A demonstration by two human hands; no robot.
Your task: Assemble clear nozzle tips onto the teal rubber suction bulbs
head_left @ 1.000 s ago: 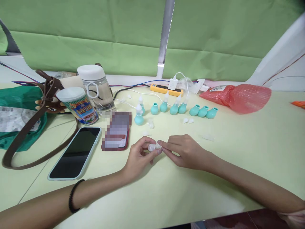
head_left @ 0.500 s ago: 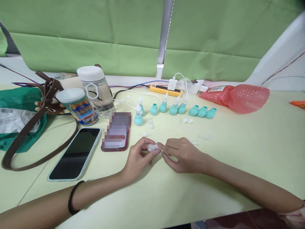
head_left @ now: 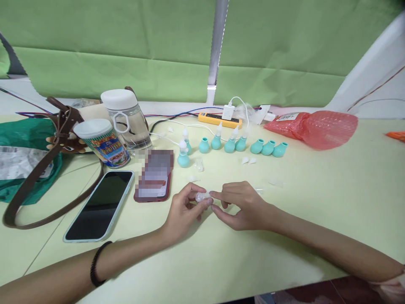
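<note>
Between the thumb and fingers of my left hand (head_left: 185,207) is a small clear plastic nozzle piece (head_left: 201,196), lying roughly sideways. My right hand (head_left: 245,207) reaches in from the other side. Its index fingertip touches the nozzle piece's right end, while the thumb stays apart below, close to my left thumb. Beyond the hands stand several turquoise rubber bulbs; one bare bulb (head_left: 204,145) has an uncovered neck, and another bulb (head_left: 183,159) carries a clear nozzle. A second loose clear piece (head_left: 199,164) lies past my left hand, with small white tips (head_left: 248,160) farther right.
Left of my hands lie a phone in a red case (head_left: 154,175) and a pale-cased phone (head_left: 99,207). Behind them are a noodle cup (head_left: 109,147), a water bottle (head_left: 128,122) and a brown strap (head_left: 19,215). A yellow power strip (head_left: 218,120) and red bubble wrap (head_left: 329,131) sit at the back.
My right hand's index finger has straightened against the end of the nozzle piece, and its other fingers have curled back. My left hand holds the piece in nearly the same place.
</note>
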